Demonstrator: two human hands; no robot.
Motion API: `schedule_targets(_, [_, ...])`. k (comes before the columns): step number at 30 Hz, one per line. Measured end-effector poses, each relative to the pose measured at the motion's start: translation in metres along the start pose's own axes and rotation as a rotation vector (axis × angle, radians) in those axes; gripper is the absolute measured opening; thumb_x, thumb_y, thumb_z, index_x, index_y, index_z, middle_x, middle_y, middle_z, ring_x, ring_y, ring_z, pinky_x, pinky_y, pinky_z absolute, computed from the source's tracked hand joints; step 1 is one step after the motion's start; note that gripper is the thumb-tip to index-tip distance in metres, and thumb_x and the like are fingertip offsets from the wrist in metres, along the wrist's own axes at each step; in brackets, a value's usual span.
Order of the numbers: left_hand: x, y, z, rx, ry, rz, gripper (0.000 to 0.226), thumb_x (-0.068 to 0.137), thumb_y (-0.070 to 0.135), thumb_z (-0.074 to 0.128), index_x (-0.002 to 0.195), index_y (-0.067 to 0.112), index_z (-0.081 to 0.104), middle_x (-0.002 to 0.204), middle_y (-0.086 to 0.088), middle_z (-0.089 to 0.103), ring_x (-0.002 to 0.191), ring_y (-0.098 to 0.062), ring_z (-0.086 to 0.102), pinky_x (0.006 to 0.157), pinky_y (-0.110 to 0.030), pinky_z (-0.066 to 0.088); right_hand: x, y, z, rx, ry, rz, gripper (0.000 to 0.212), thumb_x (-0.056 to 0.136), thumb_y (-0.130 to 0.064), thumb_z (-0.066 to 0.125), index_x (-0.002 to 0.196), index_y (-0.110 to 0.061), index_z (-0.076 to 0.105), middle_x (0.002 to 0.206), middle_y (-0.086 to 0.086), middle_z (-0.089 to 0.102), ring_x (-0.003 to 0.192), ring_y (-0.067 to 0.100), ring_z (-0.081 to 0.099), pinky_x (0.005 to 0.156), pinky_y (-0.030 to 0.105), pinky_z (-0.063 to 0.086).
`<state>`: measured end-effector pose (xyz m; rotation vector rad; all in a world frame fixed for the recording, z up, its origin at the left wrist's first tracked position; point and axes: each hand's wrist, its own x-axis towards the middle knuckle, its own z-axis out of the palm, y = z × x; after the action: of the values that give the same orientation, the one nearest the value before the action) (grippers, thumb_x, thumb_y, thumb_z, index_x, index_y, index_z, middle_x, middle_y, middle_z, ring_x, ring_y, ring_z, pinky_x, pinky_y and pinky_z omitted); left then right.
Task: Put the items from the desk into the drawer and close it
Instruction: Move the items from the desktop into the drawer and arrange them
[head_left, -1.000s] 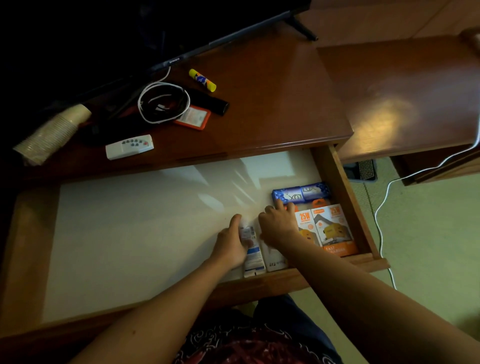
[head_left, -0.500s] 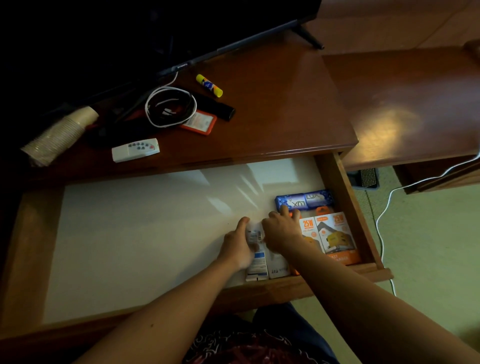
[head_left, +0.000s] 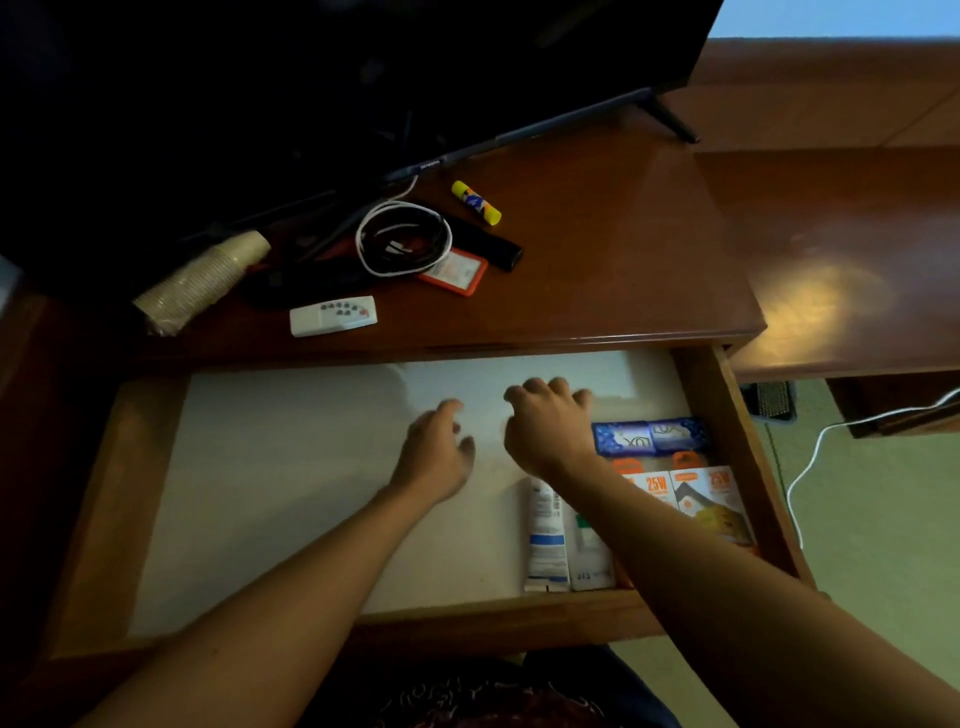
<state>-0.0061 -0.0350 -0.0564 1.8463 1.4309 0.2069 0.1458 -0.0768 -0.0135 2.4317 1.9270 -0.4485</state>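
Observation:
The wooden drawer (head_left: 737, 441) stands pulled out, its white floor mostly bare. At its right end lie two white tubes (head_left: 545, 540), a blue soap pack (head_left: 652, 436) and two orange charger boxes (head_left: 711, 506). My left hand (head_left: 436, 457) and my right hand (head_left: 545, 431) hover over the drawer floor beyond the tubes, fingers loosely curled, holding nothing. On the desk top rest a white remote (head_left: 332, 315), a coiled white cable (head_left: 402, 237), an orange card holder (head_left: 457, 271), a black stick-shaped object (head_left: 493, 244) and a yellow glue stick (head_left: 476, 202).
A stack of paper cups (head_left: 202, 280) lies on its side at the desk's left. A dark TV screen (head_left: 363, 78) stands at the back on thin legs. A lower wooden surface (head_left: 841, 260) adjoins on the right, with a white cord (head_left: 810, 457) trailing over green floor.
Both hands have let go of the white tubes and lifted away toward the back of the drawer. The tubes now lie flat beside the orange boxes.

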Motion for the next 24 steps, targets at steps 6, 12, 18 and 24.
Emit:
schedule_targets(6, [0.044,0.009,-0.086,0.107,0.339,0.278,0.035,0.090,0.011,0.060,0.125,0.013,0.061,0.110,-0.006,0.062,0.097,-0.026,0.060,0.079,-0.039,0.055,0.071,-0.036,-0.043,0.116,0.215,-0.063,0.032,0.092,-0.023,0.052,0.123,-0.018,0.058,0.120,0.007,0.057,0.118,0.033,0.048,0.096,0.053,0.038])
schedule_targets(12, [0.083,0.004,-0.147,0.565,0.340,0.195,0.057,0.081,0.014,0.065,0.137,0.017,0.054,0.127,-0.011,0.054,0.112,-0.037,0.048,0.092,-0.046,0.045,0.145,-0.030,-0.069,0.038,0.240,-0.043,0.053,0.091,-0.015,0.057,0.142,-0.019,0.042,0.146,0.014,0.041,0.135,0.039,0.034,0.108,0.058,0.031])
schedule_targets(18, [0.095,-0.004,-0.156,0.728,0.163,0.096,0.059,0.084,0.019,0.065,0.140,0.021,0.047,0.133,-0.009,0.048,0.117,-0.035,0.045,0.095,-0.044,0.041,0.178,-0.022,-0.076,-0.028,0.111,-0.022,0.061,0.089,-0.016,0.068,0.144,-0.014,0.040,0.144,0.019,0.045,0.133,0.041,0.040,0.108,0.058,0.036])
schedule_targets(24, [0.100,-0.004,-0.157,0.741,0.143,0.114,0.058,0.084,0.017,0.069,0.138,0.020,0.047,0.131,-0.010,0.051,0.117,-0.034,0.046,0.095,-0.044,0.043,0.188,-0.018,-0.077,-0.023,0.113,-0.036,0.062,0.092,-0.013,0.064,0.146,-0.012,0.034,0.142,0.020,0.047,0.129,0.041,0.043,0.104,0.054,0.041])
